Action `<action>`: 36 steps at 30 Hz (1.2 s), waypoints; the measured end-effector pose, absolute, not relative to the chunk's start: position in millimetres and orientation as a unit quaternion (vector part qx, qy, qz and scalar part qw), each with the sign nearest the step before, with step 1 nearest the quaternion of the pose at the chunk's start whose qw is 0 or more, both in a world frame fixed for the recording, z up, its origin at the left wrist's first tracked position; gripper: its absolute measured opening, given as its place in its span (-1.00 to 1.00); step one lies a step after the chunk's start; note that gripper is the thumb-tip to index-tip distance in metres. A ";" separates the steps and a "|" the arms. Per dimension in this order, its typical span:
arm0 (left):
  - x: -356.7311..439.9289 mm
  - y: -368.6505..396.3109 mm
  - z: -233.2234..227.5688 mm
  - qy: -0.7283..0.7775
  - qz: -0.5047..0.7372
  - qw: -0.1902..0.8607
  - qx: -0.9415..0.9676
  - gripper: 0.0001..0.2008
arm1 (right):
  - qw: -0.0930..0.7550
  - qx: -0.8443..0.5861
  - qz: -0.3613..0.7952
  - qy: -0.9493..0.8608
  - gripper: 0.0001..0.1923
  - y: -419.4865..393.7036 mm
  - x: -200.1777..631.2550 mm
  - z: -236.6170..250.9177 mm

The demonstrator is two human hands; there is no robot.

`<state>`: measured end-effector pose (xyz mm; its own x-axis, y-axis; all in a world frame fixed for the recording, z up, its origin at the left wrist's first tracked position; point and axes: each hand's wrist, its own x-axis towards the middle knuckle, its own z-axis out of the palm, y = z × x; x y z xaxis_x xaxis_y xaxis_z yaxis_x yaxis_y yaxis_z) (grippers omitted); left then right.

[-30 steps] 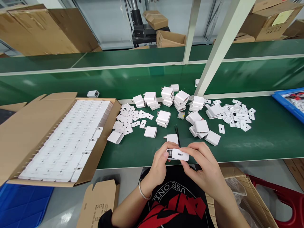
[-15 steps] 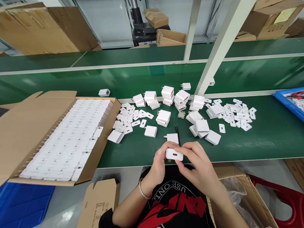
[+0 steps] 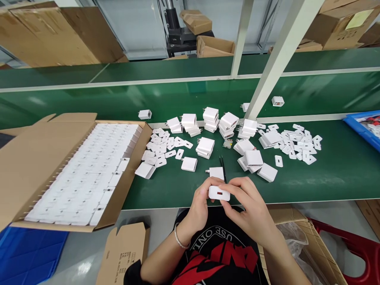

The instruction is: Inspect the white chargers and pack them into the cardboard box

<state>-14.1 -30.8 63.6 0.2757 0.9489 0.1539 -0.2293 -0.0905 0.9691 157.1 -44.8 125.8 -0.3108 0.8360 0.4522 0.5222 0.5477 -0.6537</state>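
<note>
White charger point(image 3: 219, 193) is sitting between both hands, just over the near edge of the green surface point(image 3: 320, 174), slotted end face showing, dark red visible inside the slot. Left hand point(image 3: 200, 202) is clamping its left end; right hand point(image 3: 246, 202) is pinching the right end, index finger above, thumb below. Hands are working close together, joined only through the charger. Bracelet point(image 3: 178, 237) is circling the left wrist.

Black tweezers point(image 3: 222, 168) are lying just beyond the fingers, beside a loose charger point(image 3: 216, 172). Small circuit piece point(image 3: 227, 143) is resting farther back, near the charger stacks point(image 3: 211, 119). Slotted plates are lying scattered in two piles, left pile point(image 3: 160, 146) next to the carton, right pile point(image 3: 299, 144) past the stacks.

Open carton point(image 3: 124, 190) is standing at left, packed with rows of white pieces point(image 3: 89, 170). Blue tray point(image 3: 358, 132) is poking in at the right edge, contents partly cut off. Behind the surface, single chargers are sitting on a green strip point(image 3: 184, 99); one of them is hiding partly behind the slanting white post point(image 3: 282, 59). Clear plastic point(image 3: 292, 237) is bunching inside a box at lower right, beside a red stool point(image 3: 372, 245).
</note>
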 end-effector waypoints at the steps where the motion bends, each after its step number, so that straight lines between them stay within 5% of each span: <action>1: -14.1 -30.5 63.5 0.332 0.502 0.585 0.544 -0.42 | 0.396 -0.433 0.198 -0.785 -0.58 -44.3 157.3 125.4; 7: -15.3 -28.6 61.4 0.323 0.505 0.571 0.561 -0.62 | 0.393 -0.445 0.220 -0.774 -0.61 -43.9 160.2 119.5; 17: -16.7 -29.1 62.9 0.250 0.517 0.507 0.643 -0.63 | 0.360 -0.516 0.475 -0.615 -0.66 -52.4 152.9 107.2; 36: -16.8 -22.8 68.5 0.281 0.507 0.343 0.739 -0.68 | 0.450 -0.504 0.500 -0.541 -0.64 -62.0 140.8 89.8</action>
<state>-16.8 -22.8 68.5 0.3285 0.7630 0.5567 0.0682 -0.6070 0.7918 140.8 -62.0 89.8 -0.0864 0.9961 -0.0177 0.0953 -0.0094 -0.9954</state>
